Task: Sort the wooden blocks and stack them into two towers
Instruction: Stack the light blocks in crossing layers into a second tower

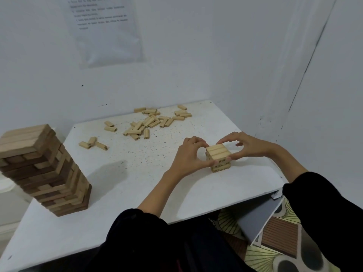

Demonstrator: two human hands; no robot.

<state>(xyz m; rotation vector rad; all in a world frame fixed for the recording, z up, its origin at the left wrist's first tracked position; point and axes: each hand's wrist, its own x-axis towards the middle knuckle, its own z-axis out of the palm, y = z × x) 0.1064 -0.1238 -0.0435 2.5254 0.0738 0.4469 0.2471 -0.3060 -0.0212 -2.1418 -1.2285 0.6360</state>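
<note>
Blocks — pale, short, squarely stacked

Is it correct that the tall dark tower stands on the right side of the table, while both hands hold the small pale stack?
Not quite. The head view shows the tall dark tower on the left side of the table. Both hands, left and right, do hold the small pale stack.

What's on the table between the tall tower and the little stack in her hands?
Nothing: between the tall tower and the small stack, the head view shows only bare table and a shadow.
</note>
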